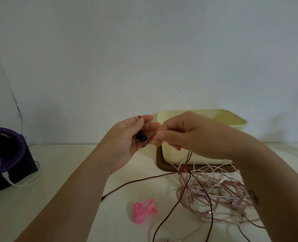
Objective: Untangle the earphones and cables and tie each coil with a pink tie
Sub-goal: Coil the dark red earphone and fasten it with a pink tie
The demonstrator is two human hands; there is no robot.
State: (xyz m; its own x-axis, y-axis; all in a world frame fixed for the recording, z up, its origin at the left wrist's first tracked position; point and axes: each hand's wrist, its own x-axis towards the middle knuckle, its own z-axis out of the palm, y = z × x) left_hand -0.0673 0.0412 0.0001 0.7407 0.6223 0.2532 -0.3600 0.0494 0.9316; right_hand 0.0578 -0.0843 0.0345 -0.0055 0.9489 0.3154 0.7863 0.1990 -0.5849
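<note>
My left hand (127,142) is raised palm-up above the table, with dark earbuds (140,137) lying against its fingers. My right hand (185,135) is just to the right of it and pinches the dark red earphone cable (139,180), which hangs down and trails across the table. A tangle of pink and white cables (212,193) lies below my right forearm. A bunch of pink ties (144,211) rests on the table in front of the tangle.
A cream box (232,119) on a brown tray (159,165) stands against the wall behind my hands. A black and purple device (3,154) with a white cable (25,182) sits at the left. The white table (57,172) runs to the wall.
</note>
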